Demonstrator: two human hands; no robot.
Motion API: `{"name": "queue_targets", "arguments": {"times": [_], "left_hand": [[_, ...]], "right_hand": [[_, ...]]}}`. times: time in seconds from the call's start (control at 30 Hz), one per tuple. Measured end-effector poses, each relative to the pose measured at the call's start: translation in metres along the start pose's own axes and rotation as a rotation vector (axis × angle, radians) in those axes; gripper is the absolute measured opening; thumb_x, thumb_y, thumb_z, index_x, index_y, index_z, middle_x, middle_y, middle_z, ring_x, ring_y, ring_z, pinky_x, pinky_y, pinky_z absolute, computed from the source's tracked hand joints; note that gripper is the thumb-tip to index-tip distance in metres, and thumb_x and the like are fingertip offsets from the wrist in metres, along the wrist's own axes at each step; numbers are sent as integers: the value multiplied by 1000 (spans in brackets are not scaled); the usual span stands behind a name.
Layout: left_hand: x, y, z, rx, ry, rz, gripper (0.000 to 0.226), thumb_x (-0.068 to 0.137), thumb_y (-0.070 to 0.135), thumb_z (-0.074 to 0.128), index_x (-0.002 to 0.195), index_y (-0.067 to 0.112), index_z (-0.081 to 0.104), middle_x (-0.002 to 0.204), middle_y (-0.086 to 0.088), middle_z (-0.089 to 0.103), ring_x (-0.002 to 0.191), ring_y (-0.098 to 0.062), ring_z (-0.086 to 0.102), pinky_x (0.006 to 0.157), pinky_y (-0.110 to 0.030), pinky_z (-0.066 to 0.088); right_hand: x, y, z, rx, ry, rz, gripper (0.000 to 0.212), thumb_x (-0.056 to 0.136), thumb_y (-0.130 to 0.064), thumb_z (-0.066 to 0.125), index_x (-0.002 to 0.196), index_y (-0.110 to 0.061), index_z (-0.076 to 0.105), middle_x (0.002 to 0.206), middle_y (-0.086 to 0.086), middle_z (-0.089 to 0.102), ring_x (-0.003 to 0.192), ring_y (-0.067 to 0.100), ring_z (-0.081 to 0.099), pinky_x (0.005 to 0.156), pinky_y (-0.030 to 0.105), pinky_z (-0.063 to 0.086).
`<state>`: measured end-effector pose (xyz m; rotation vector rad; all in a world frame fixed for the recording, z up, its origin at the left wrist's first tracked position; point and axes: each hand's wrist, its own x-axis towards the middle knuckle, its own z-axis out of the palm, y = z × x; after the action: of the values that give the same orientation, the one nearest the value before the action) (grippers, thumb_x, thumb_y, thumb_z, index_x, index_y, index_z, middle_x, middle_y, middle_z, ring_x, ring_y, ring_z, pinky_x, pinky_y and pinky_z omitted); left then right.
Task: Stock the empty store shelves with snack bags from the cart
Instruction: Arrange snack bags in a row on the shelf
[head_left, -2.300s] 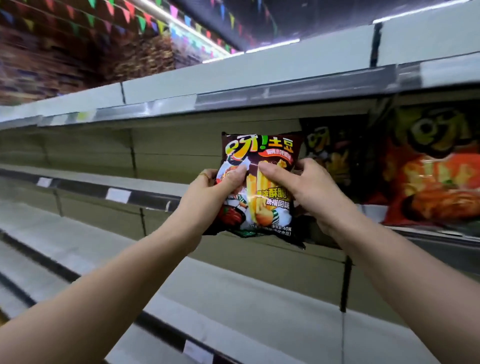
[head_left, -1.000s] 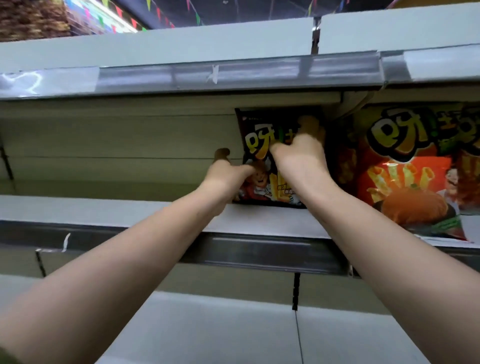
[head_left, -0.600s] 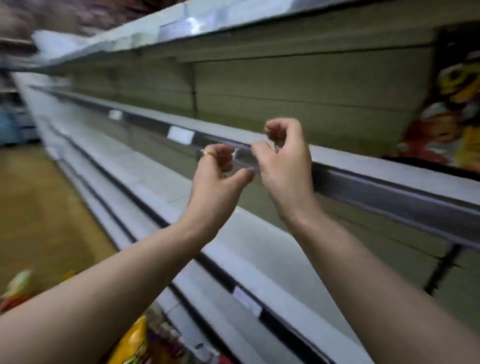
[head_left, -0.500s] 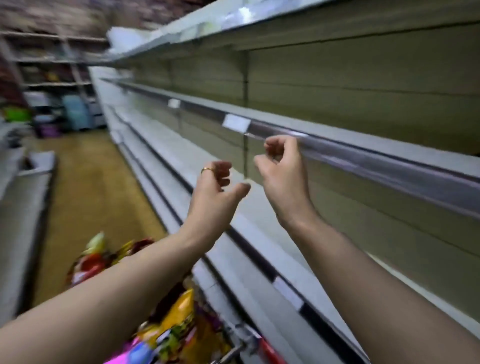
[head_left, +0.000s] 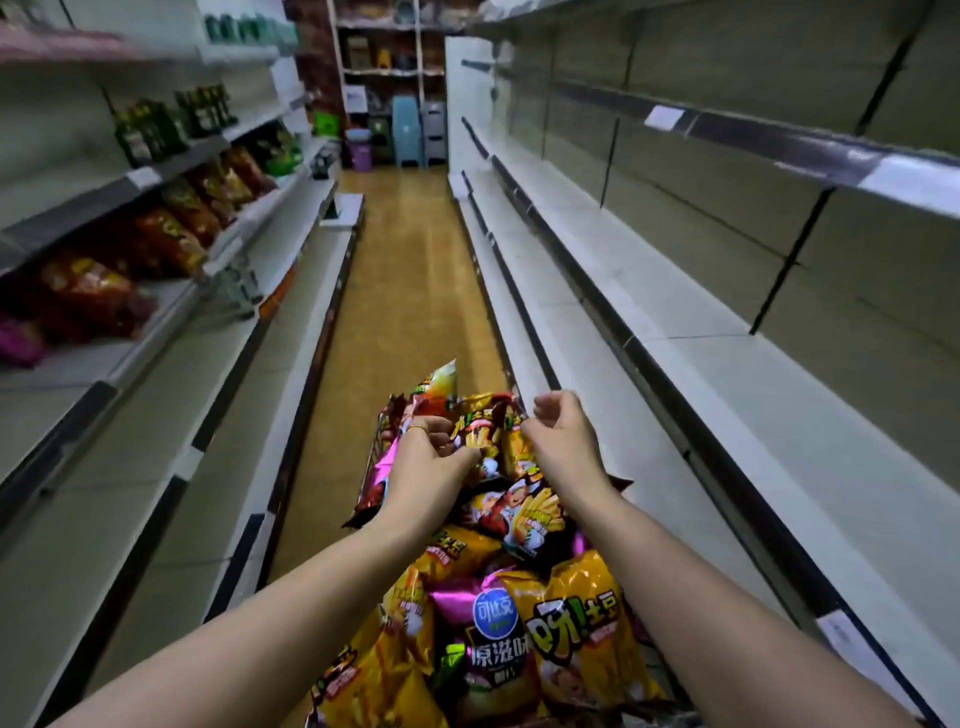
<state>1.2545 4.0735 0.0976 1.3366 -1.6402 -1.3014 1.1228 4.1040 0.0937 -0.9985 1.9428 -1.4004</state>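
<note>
A cart (head_left: 671, 719) sits low in the aisle straight ahead of me, heaped with snack bags: yellow potato-stick bags (head_left: 587, 639), a pink-topped chip bag (head_left: 493, 639) and dark bags with a cartoon figure (head_left: 519, 514). My left hand (head_left: 431, 462) hovers over the far end of the heap with fingers loosely curled, fingertips close to a bag. My right hand (head_left: 563, 447) hangs beside it, fingers also loosely curled, holding nothing. The bare white shelves (head_left: 649, 291) run along my right.
On the left, shelves carry red and orange snack bags (head_left: 171, 234) and dark bottles (head_left: 156, 130). A wooden-floored aisle (head_left: 405, 270) leads ahead to stacked plastic stools and bins (head_left: 410, 130) at the far end.
Both hands set the dark snack bag on the upper right shelf and let it go. I turned left, and my empty hands dropped over the cart's heap of bags.
</note>
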Motion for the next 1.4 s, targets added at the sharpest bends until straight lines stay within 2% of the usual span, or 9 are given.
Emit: {"name": "queue_targets", "arguments": {"times": [0.1, 0.27, 0.47, 0.57, 0.77, 1.1, 1.17, 1.27, 1.4], "left_hand": [[10, -20, -9, -27, 20, -87, 34, 85, 10, 65, 114, 11, 47, 88, 5, 51, 82, -8, 54, 76, -28, 50], [28, -52, -16, -30, 76, -217, 36, 84, 14, 66, 115, 15, 47, 108, -4, 55, 102, -19, 56, 92, -39, 49], [33, -89, -28, -28, 180, -348, 32, 83, 16, 67, 109, 18, 49, 108, -4, 57, 100, -21, 59, 90, -45, 51], [33, -101, -35, -30, 216, -365, 32, 83, 15, 68, 109, 18, 49, 106, -2, 57, 94, -16, 59, 84, -36, 52], [27, -109, -45, -10, 229, -335, 34, 84, 14, 66, 111, 16, 47, 108, -4, 53, 85, -7, 53, 72, -22, 47], [36, -73, -47, -33, 206, -250, 46, 87, 29, 64, 125, 11, 44, 120, -9, 52, 93, -17, 56, 77, -31, 47], [30, -53, -43, -135, 101, -246, 51, 88, 39, 61, 126, 7, 45, 101, -1, 59, 76, -10, 59, 61, -23, 47], [17, -21, -24, -355, -193, -253, 27, 90, 44, 51, 92, 17, 58, 64, 10, 66, 49, -2, 61, 43, -14, 44], [2, 16, -3, -546, -374, -189, 20, 85, 48, 55, 94, 31, 58, 76, 10, 74, 74, -3, 67, 66, -19, 53]], "right_hand": [[10, 23, 28, -42, -43, 72, 18, 89, -10, 53, 104, -15, 45, 103, 2, 51, 95, 19, 52, 67, 23, 39], [33, 54, 69, -124, -184, 210, 34, 89, -20, 57, 120, -12, 45, 106, 1, 50, 98, 18, 51, 83, 31, 43], [51, 85, 133, -183, -327, 403, 99, 78, -54, 66, 144, -2, 14, 144, 15, 34, 132, 30, 37, 104, 37, 35], [59, 93, 159, -22, -312, 612, 118, 69, -65, 66, 147, -7, -1, 142, 15, 37, 128, 31, 40, 102, 40, 37], [54, 96, 157, 207, -246, 671, 85, 84, -14, 61, 149, -14, 6, 113, 14, 57, 61, 20, 62, 71, 40, 53], [24, 38, 40, 393, -291, 429, 68, 76, 4, 56, 138, -19, 42, 115, 10, 61, 99, 29, 62, 82, 52, 53], [15, 22, 12, 471, -312, 340, 65, 74, 10, 53, 133, -16, 49, 102, 10, 68, 89, 27, 65, 76, 44, 53], [-2, 2, -26, 598, -360, 227, 62, 73, 16, 46, 128, -10, 53, 90, 11, 70, 76, 24, 67, 69, 35, 54], [-22, -18, -70, 653, -400, 90, 69, 60, 9, 53, 125, -12, 53, 94, 11, 70, 81, 23, 67, 68, 31, 56]]}}
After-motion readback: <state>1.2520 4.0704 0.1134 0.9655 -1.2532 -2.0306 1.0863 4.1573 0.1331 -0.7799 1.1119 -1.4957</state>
